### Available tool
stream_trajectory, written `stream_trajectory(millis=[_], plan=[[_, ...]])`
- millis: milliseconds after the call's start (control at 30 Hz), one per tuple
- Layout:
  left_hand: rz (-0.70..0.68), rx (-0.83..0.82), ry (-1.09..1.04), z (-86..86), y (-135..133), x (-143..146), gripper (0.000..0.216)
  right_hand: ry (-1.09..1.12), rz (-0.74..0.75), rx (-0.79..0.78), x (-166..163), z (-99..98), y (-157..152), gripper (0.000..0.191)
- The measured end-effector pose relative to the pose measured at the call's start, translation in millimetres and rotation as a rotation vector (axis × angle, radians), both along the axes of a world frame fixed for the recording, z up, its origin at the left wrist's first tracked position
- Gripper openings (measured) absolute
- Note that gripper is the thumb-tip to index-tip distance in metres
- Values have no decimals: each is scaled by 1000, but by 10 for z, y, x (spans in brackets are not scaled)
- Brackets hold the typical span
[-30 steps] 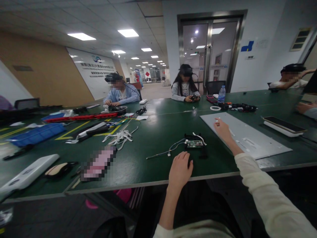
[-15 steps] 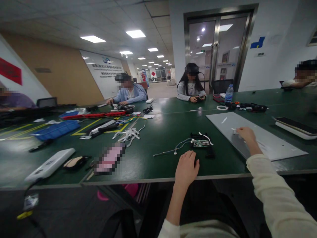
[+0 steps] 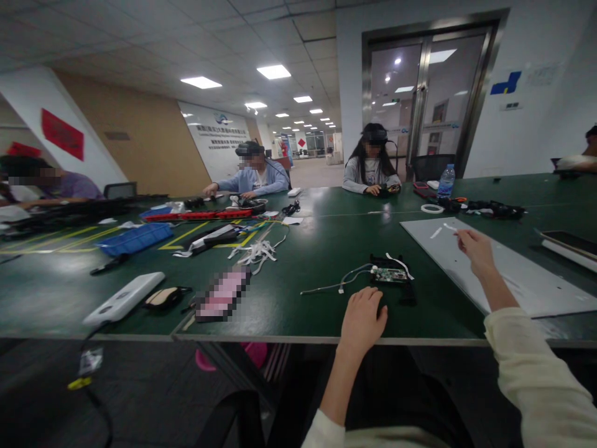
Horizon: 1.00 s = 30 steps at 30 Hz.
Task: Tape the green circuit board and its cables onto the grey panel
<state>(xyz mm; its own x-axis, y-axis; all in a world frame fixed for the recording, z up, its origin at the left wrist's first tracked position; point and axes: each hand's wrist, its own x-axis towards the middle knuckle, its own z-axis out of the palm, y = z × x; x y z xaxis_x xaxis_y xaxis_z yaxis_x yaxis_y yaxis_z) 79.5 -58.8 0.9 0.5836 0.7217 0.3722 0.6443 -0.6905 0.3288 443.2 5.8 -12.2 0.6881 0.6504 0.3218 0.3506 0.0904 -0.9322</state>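
Resting on the green table's front edge, my left hand (image 3: 362, 322) lies palm down with loosely stretched fingers and nothing in them. Just beyond it sits a black frame (image 3: 405, 292) holding a small green circuit board (image 3: 390, 274), with thin grey cables (image 3: 333, 284) trailing left and a white strip (image 3: 400, 266) at its upper right. My right hand (image 3: 476, 252) is over a flat grey panel (image 3: 527, 274), its fingertips pinched on a small white strip (image 3: 449, 227). Another white strip (image 3: 436, 233) lies on the panel, left of those fingers.
White strips (image 3: 256, 254) lie heaped left of centre, near a pink pixelated item (image 3: 222, 295). Farther left are a white power strip (image 3: 125, 300) and a blue tray (image 3: 135, 239). A tape roll (image 3: 432, 209) and a water bottle (image 3: 446, 182) stand beyond the panel. Two people sit opposite.
The view has swung slightly left, so everything appears farther right. My right hand has moved a little away from me over the panel with the white strip. My left hand stays put.
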Motion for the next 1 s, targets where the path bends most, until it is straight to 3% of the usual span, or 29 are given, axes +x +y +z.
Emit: stream_trajectory(millis=[100, 200, 300, 400, 500, 633, 767, 900, 1000], plan=[[-10, -53, -7, 131, 108, 61, 32, 288, 336, 172, -562, 289, -133, 31], [-55, -100, -104, 298, 264, 189, 31, 415, 733, 168, -1179, 565, -306, 29], [-165, -287, -397, 440, 386, 305, 29, 427, 940, 134, -1646, 723, -449, 29], [-321, -529, -694, 531, 426, 325, 32, 382, 972, 107, -1876, 733, -527, 28], [-364, -619, -874, 580, 437, 269, 39, 284, 939, 93, -1939, 658, -533, 27], [-234, -640, -1017, 629, 520, 217, 40, 170, 883, 47, -1963, 563, -436, 29], [-213, -607, -1061, 639, 741, 248, 41, 125, 785, 66, -2042, 598, -314, 31], [-109, -644, -1181, 502, 1137, 287, 52, 191, 689, 187, -2244, 757, -334, 30], [76, -547, -1086, 362, 1417, 299, 44, 209, 782, 183, -2437, 791, -366, 32]])
